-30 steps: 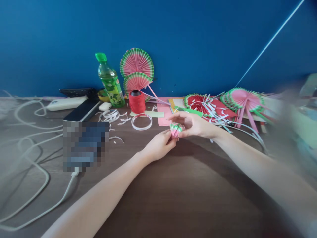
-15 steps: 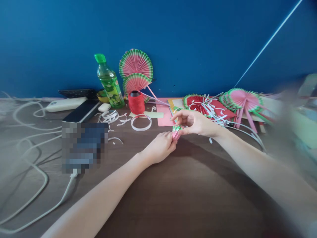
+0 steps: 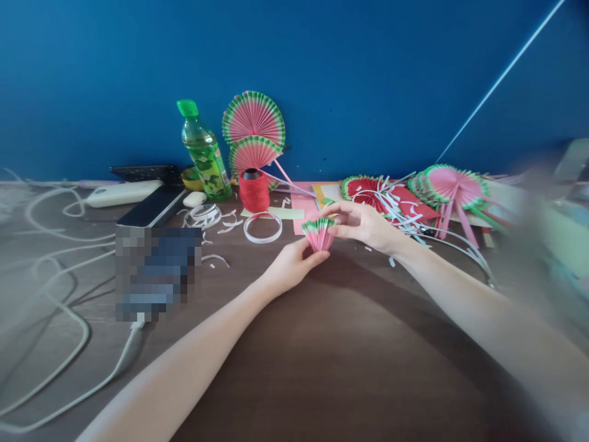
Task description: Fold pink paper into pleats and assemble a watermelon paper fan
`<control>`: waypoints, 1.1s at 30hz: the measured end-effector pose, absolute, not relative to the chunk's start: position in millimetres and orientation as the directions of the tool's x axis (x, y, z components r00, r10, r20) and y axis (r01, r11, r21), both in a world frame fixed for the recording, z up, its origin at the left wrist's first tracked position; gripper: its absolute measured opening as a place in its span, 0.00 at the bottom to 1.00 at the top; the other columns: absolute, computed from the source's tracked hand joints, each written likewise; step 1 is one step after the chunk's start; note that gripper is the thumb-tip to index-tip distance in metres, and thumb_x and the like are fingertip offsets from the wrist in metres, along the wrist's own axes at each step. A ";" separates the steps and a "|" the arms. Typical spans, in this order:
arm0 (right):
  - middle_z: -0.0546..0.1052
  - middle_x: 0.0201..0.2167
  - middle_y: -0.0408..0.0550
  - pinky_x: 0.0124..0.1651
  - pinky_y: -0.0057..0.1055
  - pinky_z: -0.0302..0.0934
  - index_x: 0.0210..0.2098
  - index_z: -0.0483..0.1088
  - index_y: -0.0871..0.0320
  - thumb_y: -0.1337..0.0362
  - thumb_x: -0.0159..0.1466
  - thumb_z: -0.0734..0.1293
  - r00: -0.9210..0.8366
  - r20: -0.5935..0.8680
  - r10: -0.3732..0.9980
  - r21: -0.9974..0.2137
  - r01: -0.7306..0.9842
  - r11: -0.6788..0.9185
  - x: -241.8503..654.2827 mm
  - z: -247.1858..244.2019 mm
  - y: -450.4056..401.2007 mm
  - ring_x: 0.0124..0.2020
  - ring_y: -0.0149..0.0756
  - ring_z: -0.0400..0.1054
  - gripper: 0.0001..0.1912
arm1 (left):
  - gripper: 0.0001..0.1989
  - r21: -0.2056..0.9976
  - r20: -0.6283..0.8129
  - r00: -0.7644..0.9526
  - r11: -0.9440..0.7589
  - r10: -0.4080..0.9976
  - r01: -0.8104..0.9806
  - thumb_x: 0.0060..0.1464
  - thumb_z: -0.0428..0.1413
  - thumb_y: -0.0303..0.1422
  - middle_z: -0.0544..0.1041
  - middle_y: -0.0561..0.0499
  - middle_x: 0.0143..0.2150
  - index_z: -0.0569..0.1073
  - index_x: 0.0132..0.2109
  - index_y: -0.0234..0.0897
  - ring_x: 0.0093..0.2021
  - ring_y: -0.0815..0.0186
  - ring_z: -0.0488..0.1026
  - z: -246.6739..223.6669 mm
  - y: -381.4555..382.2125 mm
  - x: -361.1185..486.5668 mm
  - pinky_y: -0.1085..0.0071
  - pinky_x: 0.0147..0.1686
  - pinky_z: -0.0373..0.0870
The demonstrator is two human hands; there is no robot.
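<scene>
A small pleated paper fan, pink with a white and green edge, is partly spread over the middle of the table. My left hand grips its narrow lower end, the thumb across the front. At the fan's right edge is my right hand, thumb and fingers closed on the pleats there. The fingertips behind the fan are hidden. Just beyond lies a pink paper sheet, and a white tape roll rests to the left.
Finished round fans lean on the blue wall beside a green bottle and a red thread spool. More fans and paper strips lie right. A phone and white cables occupy the left.
The paper fan has spread from a narrow folded bundle into a wider wedge. My left hand has shifted slightly left and turned, its thumb now showing. My right hand has barely moved.
</scene>
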State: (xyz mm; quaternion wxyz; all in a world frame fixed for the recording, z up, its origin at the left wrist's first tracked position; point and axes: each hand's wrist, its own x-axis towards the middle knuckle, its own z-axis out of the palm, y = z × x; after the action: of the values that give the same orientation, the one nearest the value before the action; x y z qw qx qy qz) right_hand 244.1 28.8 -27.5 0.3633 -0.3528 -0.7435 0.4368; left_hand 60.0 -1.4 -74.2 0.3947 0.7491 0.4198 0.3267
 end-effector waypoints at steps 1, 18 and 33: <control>0.75 0.37 0.47 0.40 0.33 0.64 0.39 0.70 0.58 0.59 0.52 0.70 -0.450 0.236 0.861 -0.904 0.223 0.365 244.5 -27.7 29.0 0.36 0.33 0.69 0.16 | 0.13 0.897 0.157 0.399 -0.299 0.904 0.324 0.53 0.51 0.41 0.72 0.52 0.30 0.68 0.37 0.35 0.31 0.67 0.68 -74.6 0.3 59.5 0.71 0.34 0.63; 0.73 0.29 0.43 0.29 0.32 0.64 0.37 0.63 0.57 0.57 0.54 0.69 -0.354 0.240 0.904 -0.959 0.057 0.277 236.6 -54.9 37.4 0.27 0.33 0.70 0.15 | 0.12 0.938 0.032 0.065 -0.007 0.997 -0.347 0.41 0.62 0.35 0.73 0.53 0.28 0.70 0.31 0.33 0.29 0.74 0.69 -75.0 18.8 51.2 0.75 0.33 0.64; 0.75 0.23 0.43 0.29 0.30 0.67 0.29 0.72 0.59 0.56 0.50 0.72 -0.327 0.159 0.932 -0.968 -0.236 0.083 215.2 -75.6 24.7 0.24 0.30 0.69 0.13 | 0.11 0.907 0.031 0.172 0.045 0.985 -0.418 0.42 0.62 0.36 0.76 0.52 0.27 0.73 0.30 0.32 0.29 0.71 0.72 -70.4 12.1 60.0 0.70 0.38 0.69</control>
State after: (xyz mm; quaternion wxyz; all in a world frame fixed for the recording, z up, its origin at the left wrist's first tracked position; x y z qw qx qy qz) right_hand 215.2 24.7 -75.6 0.4870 -0.3152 -0.5514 0.5995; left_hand 60.0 12.1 -70.4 0.6398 0.4207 0.3364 0.5483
